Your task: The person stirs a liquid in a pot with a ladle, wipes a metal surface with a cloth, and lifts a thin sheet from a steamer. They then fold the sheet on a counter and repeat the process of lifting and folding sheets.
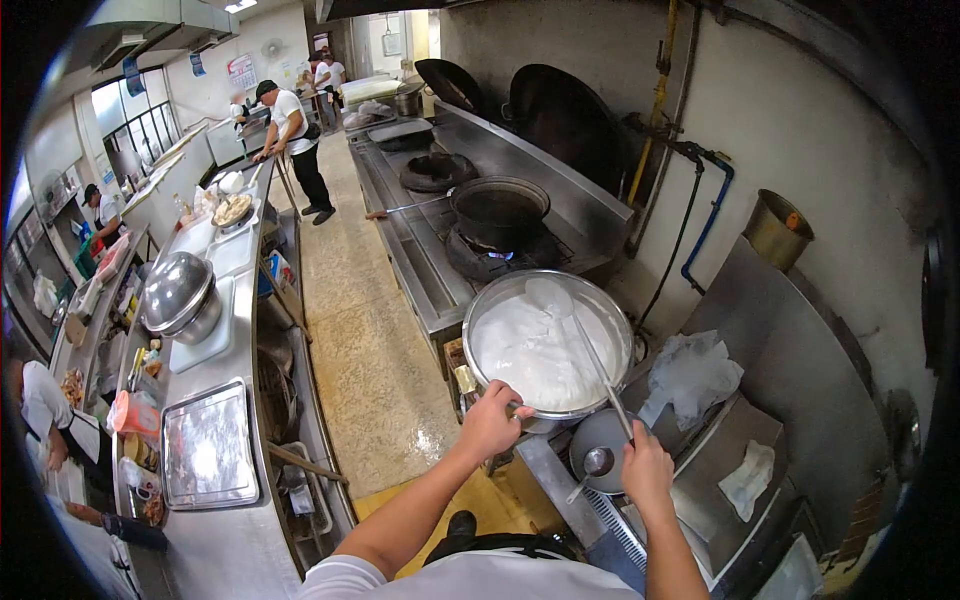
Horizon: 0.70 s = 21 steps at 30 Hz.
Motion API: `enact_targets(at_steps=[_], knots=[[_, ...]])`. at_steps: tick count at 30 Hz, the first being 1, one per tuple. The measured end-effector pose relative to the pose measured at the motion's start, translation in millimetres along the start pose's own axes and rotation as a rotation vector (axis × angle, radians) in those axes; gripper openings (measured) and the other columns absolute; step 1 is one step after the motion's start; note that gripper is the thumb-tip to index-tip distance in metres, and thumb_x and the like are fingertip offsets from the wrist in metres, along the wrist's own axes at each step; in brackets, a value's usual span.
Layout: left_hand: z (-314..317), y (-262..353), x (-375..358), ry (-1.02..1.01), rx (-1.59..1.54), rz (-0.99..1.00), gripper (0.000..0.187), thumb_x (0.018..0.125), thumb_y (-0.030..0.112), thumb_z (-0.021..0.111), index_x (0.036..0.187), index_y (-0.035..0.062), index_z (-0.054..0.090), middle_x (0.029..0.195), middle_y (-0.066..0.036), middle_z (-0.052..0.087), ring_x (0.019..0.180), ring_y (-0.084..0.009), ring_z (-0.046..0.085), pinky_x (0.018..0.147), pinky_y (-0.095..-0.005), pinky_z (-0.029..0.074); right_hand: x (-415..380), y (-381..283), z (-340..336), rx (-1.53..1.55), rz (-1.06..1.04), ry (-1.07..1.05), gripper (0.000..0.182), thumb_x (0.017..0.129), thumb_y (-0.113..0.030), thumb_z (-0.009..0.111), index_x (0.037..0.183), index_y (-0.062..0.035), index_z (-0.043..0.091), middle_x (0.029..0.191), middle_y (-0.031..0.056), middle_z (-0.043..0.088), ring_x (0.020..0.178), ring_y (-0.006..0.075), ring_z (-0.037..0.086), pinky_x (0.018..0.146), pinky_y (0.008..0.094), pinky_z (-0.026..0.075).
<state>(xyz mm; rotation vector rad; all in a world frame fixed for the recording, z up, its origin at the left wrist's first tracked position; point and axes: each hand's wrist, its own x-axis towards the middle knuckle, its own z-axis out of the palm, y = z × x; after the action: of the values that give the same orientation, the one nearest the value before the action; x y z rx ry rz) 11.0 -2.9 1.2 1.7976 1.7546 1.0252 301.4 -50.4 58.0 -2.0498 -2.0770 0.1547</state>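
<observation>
A large steel bowl [628, 345] of thick white batter-like mixture [535, 350] is in front of me, at the near end of the stove. My left hand [492, 422] is closed on its near rim, thumb over the edge. My right hand [647, 466] grips the long handle of a ladle [590, 350]. The ladle's white-coated head lies in the mixture toward the far side of the bowl. Just below the bowl, near my right hand, a grey pan [597, 432] holds a smaller ladle [598, 461].
Beyond the bowl, a dark wok [500, 212] sits over a lit burner [500, 256]. Crumpled plastic [693, 375] and a cloth [748, 480] lie to the right. Along the left counter are a tray [210, 445] and covered bowls [180, 295]. Co-workers [290, 125] stand farther off and at left.
</observation>
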Motion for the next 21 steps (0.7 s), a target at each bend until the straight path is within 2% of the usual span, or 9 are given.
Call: enact_targets(at_steps=[3, 6, 9, 13, 18, 21], knots=[[0.7, -1.9, -0.9, 0.007, -0.012, 0.005, 0.029, 0.093, 0.032, 0.078, 0.105, 0.0071, 0.071, 0.119, -0.011, 0.064, 0.103, -0.0369, 0.068, 0.087, -0.0473, 0.054, 13.4, -6.7, -5.0, -0.065, -0.060, 0.061, 0.045, 0.098, -0.018, 0.063, 0.141, -0.0057, 0.057, 0.103, 0.0237, 0.071, 0.091, 0.0430, 0.073, 0.078, 0.0527, 0.059], [-2.1, 0.8, -0.9, -0.010, -0.036, -0.016, 0.031, 0.093, 0.033, 0.077, 0.105, 0.0060, 0.071, 0.120, -0.012, 0.063, 0.107, -0.0380, 0.067, 0.089, -0.0488, 0.054, 29.4, -8.4, -1.0, -0.098, -0.076, 0.031, 0.045, 0.097, -0.019, 0.065, 0.139, -0.0044, 0.058, 0.103, 0.0229, 0.072, 0.089, 0.0423, 0.074, 0.076, 0.0521, 0.060], [-1.7, 0.0, -1.3, -0.013, -0.052, -0.018, 0.032, 0.093, 0.034, 0.077, 0.105, 0.0053, 0.071, 0.120, -0.012, 0.064, 0.108, -0.0389, 0.067, 0.091, -0.0494, 0.054, 36.5, -9.1, -0.2, -0.089, -0.102, 0.010, 0.043, 0.097, -0.020, 0.065, 0.136, -0.0042, 0.060, 0.105, 0.0239, 0.073, 0.087, 0.0445, 0.073, 0.078, 0.0548, 0.058], [-1.5, -1.4, -1.9, 0.017, -0.046, 0.009, 0.028, 0.091, 0.031, 0.079, 0.103, 0.0071, 0.072, 0.119, -0.010, 0.064, 0.103, -0.0365, 0.069, 0.086, -0.0469, 0.055, 36.2, -7.5, -14.6, -0.137, -0.181, -0.035, 0.043, 0.093, -0.019, 0.067, 0.133, -0.0035, 0.062, 0.102, 0.0236, 0.074, 0.088, 0.0433, 0.074, 0.079, 0.0541, 0.059], [-3.8, 0.9, -2.5, 0.021, -0.050, 0.008, 0.028, 0.091, 0.032, 0.079, 0.102, 0.0071, 0.072, 0.118, -0.010, 0.065, 0.103, -0.0366, 0.069, 0.086, -0.0474, 0.055, 21.3, -3.2, -41.5, -0.221, -0.227, -0.108, 0.044, 0.089, -0.019, 0.069, 0.130, -0.0049, 0.065, 0.099, 0.0215, 0.074, 0.088, 0.0417, 0.074, 0.080, 0.0523, 0.060], [-5.0, 1.2, -2.2, 0.024, -0.052, 0.010, 0.028, 0.091, 0.032, 0.079, 0.102, 0.0073, 0.072, 0.117, -0.011, 0.065, 0.103, -0.0370, 0.069, 0.086, -0.0475, 0.055, 10.2, 3.9, -61.5, -0.295, -0.302, -0.115, 0.037, 0.088, -0.017, 0.064, 0.122, -0.0025, 0.066, 0.090, 0.0200, 0.074, 0.080, 0.0407, 0.075, 0.073, 0.0506, 0.061]])
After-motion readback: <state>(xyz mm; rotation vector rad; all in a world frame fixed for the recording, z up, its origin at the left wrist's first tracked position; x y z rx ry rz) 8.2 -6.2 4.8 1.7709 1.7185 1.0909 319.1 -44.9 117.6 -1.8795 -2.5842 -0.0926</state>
